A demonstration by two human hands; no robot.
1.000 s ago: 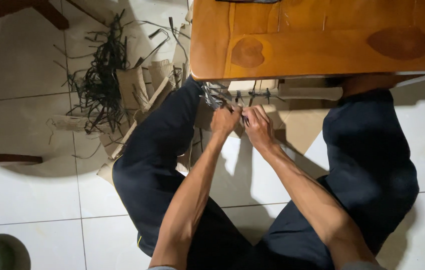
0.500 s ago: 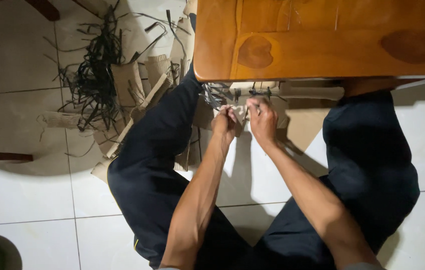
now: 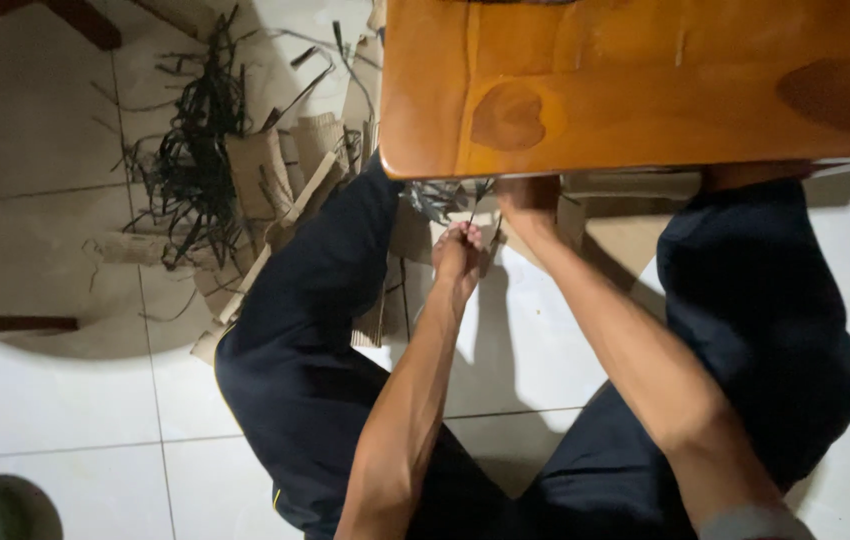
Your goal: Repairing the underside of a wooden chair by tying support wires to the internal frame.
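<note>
left hand (image 3: 457, 252): fingers curled together, pinched on a thin dark strip (image 3: 473, 205) that runs up out of them toward the desk (image 3: 645, 90) edge.
right hand (image 3: 528, 200): half tucked under the desk edge, so honestly can't tell if its fingers are closed on anything or just apart.
where the strip is: right above the left fingers, just left of the right ones, with a small tangle (image 3: 440, 197) of the same dark stuff at its top end, in the shadow under the desk.
which way it points: long axis roughly straight away from the person, bottom end in the left fingers, top end lost in the tangle.
how it'd handle: looks super light and floppy, more ribbon than stick. Probably bends or kinks easily, so I'd pinch it flat between thumb and fingertip near an end, not mid-length.
around the fingers: cardboard pieces (image 3: 275, 180) on the floor (image 3: 45, 400) off to the left, plus a bigger heap (image 3: 195, 160) of dark strips well beyond them.
</note>
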